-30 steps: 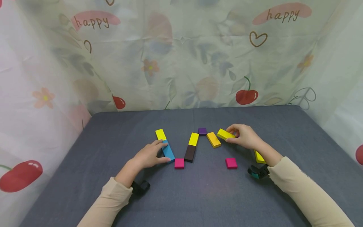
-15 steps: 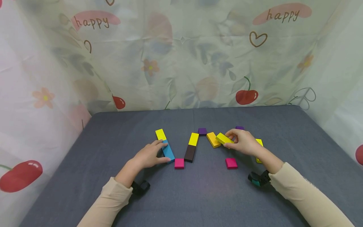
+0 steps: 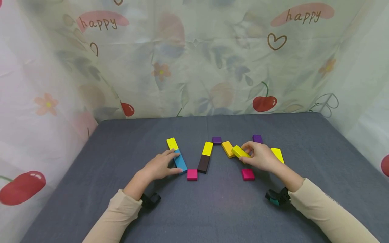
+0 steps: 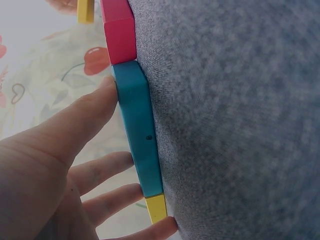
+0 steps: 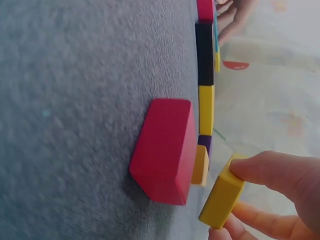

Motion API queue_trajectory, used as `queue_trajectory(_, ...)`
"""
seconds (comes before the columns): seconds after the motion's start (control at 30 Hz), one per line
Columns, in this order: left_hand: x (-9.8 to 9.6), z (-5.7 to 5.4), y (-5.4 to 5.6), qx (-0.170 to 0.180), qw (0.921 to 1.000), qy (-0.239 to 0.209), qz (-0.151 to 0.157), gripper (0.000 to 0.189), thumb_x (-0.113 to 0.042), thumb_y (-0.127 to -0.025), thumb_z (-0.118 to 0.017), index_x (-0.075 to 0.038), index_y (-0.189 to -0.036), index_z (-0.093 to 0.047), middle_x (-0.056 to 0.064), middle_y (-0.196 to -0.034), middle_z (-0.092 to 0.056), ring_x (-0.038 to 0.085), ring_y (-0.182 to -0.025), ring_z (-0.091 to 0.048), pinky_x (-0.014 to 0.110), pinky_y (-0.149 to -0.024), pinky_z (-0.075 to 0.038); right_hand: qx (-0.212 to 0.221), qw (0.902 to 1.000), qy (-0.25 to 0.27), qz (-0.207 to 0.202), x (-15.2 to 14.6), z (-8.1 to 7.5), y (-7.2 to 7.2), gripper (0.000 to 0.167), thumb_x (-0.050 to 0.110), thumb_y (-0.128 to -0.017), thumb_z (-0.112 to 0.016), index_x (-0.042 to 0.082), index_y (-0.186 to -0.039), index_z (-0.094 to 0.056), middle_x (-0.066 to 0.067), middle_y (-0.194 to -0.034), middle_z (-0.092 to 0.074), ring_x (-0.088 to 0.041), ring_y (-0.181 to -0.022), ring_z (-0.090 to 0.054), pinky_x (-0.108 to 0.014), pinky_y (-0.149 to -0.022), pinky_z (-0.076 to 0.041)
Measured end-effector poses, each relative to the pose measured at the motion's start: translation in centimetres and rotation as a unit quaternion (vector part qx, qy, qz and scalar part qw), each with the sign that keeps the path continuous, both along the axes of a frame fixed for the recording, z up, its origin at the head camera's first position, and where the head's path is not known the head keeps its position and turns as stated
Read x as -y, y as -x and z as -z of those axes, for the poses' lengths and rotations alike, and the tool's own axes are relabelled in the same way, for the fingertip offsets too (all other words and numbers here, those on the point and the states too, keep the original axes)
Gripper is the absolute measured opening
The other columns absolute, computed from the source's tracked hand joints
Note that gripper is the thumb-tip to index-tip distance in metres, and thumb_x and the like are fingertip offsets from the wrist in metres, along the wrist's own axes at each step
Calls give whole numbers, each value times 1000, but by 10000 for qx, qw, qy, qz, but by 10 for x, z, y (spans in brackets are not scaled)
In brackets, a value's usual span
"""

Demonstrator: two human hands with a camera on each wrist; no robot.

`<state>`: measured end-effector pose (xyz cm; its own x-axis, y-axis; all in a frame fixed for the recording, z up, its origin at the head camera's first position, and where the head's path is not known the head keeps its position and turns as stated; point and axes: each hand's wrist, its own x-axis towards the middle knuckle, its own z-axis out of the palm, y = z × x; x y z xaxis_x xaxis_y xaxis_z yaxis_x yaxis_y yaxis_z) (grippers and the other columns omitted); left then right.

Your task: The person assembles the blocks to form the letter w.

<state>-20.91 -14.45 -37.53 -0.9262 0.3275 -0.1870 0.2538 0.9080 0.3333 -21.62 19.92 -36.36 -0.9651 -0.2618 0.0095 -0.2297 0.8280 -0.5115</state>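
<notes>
Right hand (image 3: 262, 157) pinches a smooth rectangular yellow block (image 3: 240, 152), apparently raised off the grey fabric worktop (image 3: 212, 209), beside the orange block (image 3: 227, 149). Left hand (image 3: 159, 166), fingers straight, rests against the blue block (image 3: 180, 162).

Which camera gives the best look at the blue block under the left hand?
The left wrist view: the blue block fills the frame edge-on, with the left hand fingertips on its side. The head view shows it small and partly covered by that hand. The right wrist view shows only a thin blue sliver far off.
</notes>
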Motion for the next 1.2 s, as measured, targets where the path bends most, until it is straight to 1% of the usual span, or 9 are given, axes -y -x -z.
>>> queue_trajectory(0.23, 0, 0, 0, -10, 10000, 7, -4, 69, -45, -84, -65, -13, -141, -42, 15, -148, -36, 38, -127, -43, 54, -99, -42, 12, 9999, -36, 98, 2, 2, -2, 38, 20, -79, -71, -2, -109, -62, -14, -95, -65, -16, -70, -52, -23, -60, -42)
queue_trajectory(0.53, -1, 0, 1, -12, 10000, 24, -3, 70, -46, -84, -65, -13, -141, -42, 15, -148, -35, 38, -128, -42, 54, -100, -41, 198, 9995, 13, 237, 6, 3, -5, 44, 28, -79, -73, -1, -110, -62, -15, -97, -65, -13, -65, -52, -23, -57, -43)
queue_trajectory(0.7, 0, 0, 1, -17, 10000, 31, 16, 70, -46, -84, -65, -13, -141, -42, 15, -148, -36, 38, -127, -43, 54, -99, -42, 210, 9995, 24, 221, 7, 4, -8, 46, 28, -79, -73, -2, -111, -62, -15, -97, -65, -14, -65, -51, -23, -58, -43)
queue_trajectory(0.97, 1, 1, 0, -37, 10000, 18, 47, 70, -46, -84, -65, -13, -141, -42, 15, -147, -36, 38, -127, -43, 54, -99, -41, 53, 9999, -38, 135, 9, 11, -9, 45, 28, -78, -74, -2, -110, -62, -13, -94, -66, -13, -65, -51, -22, -56, -42)
queue_trajectory(1.2, 0, 1, 0, 2, 10000, 16, 26, 70, -46, -84, -64, -13, -141, -41, 15, -148, -35, 38, -128, -42, 54, -99, -41, 168, 9995, -84, 235, 11, 11, -11, 47, 29, -78, -74, -1, -111, -62, -14, -96, -66, -14, -66, -51, -22, -53, -42)
